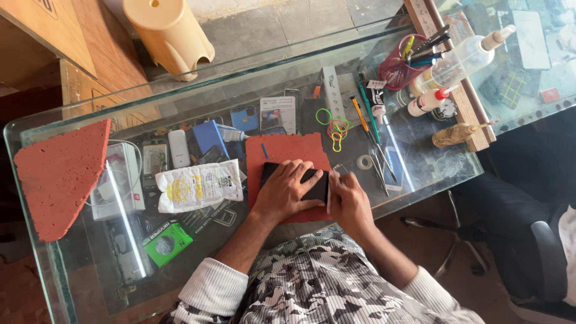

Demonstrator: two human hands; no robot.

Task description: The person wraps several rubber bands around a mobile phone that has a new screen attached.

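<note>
Two hands, left (pixel 286 192) and right (pixel 350 204), press one black phone (pixel 312 183) on one red mat (pixel 282 150).

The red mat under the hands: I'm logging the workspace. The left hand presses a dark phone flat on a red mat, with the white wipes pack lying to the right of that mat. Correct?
One detail is off. The white wipes pack lies to the left of the red mat, not the right. The head view shows it. The rest holds: the left hand presses the dark phone flat on that mat.
</note>
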